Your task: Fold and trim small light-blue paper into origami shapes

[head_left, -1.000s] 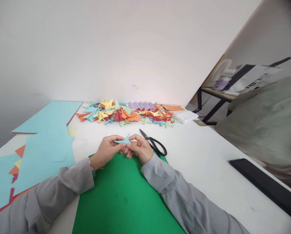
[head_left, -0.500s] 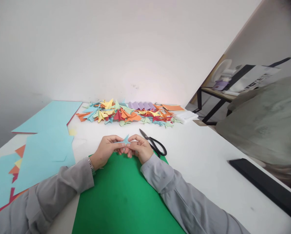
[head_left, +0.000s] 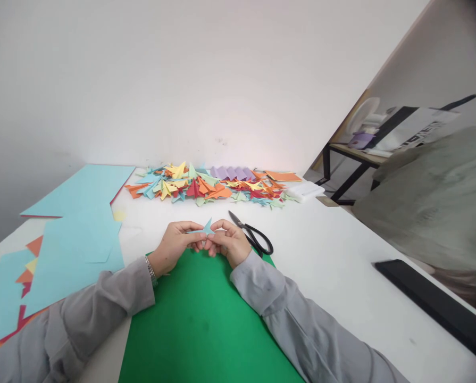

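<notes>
Between my two hands is a small light-blue folded paper piece point(head_left: 207, 227) with a pointed tip sticking up. My left hand point(head_left: 177, 243) pinches its left side between thumb and fingers. From the other side my right hand point(head_left: 232, 240) is closed on it too, thumb in front. Both hands are just above the far edge of a green sheet point(head_left: 198, 319). Black-handled scissors point(head_left: 253, 234) lie right beside my right hand, partly over the green sheet, blades pointing away. My fingers hide the lower part of the paper.
Colourful folded paper pieces point(head_left: 198, 186) are heaped along the wall, with a purple pleated strip point(head_left: 232, 173) behind. Light-blue sheets point(head_left: 78, 244) cover the left side. A white packet point(head_left: 305, 191) sits back right, a black bar point(head_left: 433, 308) at the right edge.
Slightly more of the blue paper shows between my fingers. My hands have barely moved, and the rest of the table looks the same.
</notes>
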Available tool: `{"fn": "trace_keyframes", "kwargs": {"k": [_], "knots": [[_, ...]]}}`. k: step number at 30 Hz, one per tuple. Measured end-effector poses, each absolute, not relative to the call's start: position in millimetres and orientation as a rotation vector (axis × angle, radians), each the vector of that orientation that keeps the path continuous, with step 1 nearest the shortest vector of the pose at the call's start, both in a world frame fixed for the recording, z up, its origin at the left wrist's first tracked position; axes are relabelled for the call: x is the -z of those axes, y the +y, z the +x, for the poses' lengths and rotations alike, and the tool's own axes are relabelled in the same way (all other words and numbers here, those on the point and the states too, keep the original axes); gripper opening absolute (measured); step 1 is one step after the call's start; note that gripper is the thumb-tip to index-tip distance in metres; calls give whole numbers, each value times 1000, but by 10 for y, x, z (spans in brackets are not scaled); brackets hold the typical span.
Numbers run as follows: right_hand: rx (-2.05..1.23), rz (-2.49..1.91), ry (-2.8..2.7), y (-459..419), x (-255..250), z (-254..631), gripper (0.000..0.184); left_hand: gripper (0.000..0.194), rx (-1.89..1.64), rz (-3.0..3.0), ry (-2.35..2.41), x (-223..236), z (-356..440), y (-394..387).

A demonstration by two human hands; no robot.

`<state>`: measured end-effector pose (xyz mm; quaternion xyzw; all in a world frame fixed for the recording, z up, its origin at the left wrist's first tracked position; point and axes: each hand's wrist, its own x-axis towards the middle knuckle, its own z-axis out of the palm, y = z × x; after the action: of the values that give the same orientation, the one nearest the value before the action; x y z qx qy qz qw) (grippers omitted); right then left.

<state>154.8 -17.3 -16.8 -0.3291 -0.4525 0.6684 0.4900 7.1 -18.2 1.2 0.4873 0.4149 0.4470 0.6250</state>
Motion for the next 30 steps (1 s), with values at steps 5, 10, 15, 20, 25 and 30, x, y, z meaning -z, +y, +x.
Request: {"fn": "trace_keyframes", "kwargs": {"k": [5,10,15,20,25,30], "knots": [[-1636,-810,-1048,-187,142,1540,20,24,-1045,1109,952,14,73,-171],[-1635,-798,-1037,-190,156,1530,20,23,-1045,1102,952,19,67,-164],[-1636,-793,-1034,-192,149,1530,22,20,-1022,1126,938,-2,66,-179],[-1639,-810,-978,-186,127,1543,24,35,-1024,1178,950,-13,66,-192],[-1668,-802,-1009,-194,118,1546,25,32,-1047,1187,1003,-5,71,-182],[-1638,-792,-1166,-206,141,1527,25,16,-1030,1149,973,-24,56,-181]]}}
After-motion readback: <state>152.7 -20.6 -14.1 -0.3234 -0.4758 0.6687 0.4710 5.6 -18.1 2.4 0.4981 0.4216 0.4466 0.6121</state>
